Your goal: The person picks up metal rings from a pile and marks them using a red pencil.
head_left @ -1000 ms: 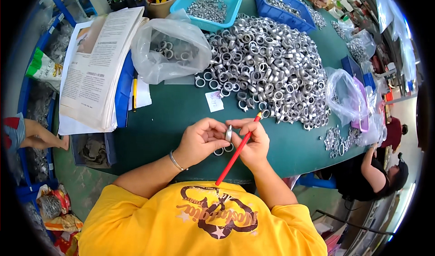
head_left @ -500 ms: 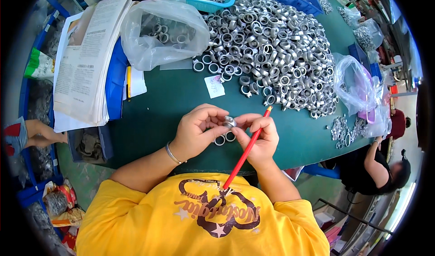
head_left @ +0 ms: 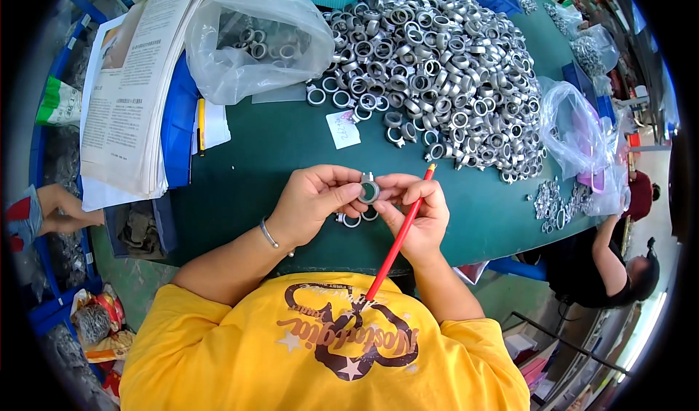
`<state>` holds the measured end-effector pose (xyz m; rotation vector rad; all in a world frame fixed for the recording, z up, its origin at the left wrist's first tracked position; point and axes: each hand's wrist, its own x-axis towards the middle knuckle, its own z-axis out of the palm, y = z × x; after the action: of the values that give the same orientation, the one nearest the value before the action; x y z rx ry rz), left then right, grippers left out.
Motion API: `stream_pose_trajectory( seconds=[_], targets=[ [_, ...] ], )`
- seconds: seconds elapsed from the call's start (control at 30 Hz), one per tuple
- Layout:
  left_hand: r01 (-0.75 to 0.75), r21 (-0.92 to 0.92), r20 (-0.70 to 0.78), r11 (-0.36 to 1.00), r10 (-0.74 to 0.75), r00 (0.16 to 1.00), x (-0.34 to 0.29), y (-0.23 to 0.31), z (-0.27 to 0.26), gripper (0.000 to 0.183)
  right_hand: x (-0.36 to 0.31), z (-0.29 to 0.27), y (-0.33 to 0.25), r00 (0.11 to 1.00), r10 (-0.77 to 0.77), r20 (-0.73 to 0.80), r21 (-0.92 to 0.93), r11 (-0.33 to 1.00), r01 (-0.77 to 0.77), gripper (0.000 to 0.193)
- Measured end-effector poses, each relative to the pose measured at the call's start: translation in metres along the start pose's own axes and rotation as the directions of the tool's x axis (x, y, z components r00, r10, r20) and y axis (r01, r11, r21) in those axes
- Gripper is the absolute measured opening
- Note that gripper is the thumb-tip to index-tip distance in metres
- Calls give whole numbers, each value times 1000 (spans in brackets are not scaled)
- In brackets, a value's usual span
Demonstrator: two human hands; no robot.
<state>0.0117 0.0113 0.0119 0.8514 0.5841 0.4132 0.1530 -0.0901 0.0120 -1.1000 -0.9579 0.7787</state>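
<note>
My left hand (head_left: 307,206) pinches a grey metal ring (head_left: 369,182) with a small tab on top. The ring stands upright, its round opening facing me. On its other side, the fingertips of my right hand (head_left: 418,218) grip it too. A red pencil (head_left: 397,243) with a pale tip runs slantwise through my right hand, its lower end near my yellow shirt. Just below the held ring, a couple of loose metal rings (head_left: 352,225) lie on the green tabletop (head_left: 247,167), partly hidden by my fingers.
A large heap of metal rings (head_left: 451,76) covers the far table. Left of it lie a clear plastic bag (head_left: 211,54) with rings, newspapers (head_left: 127,112) and a yellow pen (head_left: 202,125). A paper tag (head_left: 343,130) sits before the heap. Another person (head_left: 608,269) is at the right.
The held ring has been turned so its opening now faces me and its tab points up. Both hands still hold it, the pencil still in my right. The view has shifted slightly.
</note>
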Motion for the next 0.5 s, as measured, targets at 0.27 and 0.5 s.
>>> stream_pose_trajectory(
  seconds=[0.27,0.5],
  targets=[
    [-155,81,21,985,153,988,-1,-4,2,19,1,0,2,999,27,-23,-50,998,-28,31],
    [-369,284,89,885,359,929,-2,-5,2,21,0,-1,2,999,-34,-39,-104,994,30,31]
  ],
)
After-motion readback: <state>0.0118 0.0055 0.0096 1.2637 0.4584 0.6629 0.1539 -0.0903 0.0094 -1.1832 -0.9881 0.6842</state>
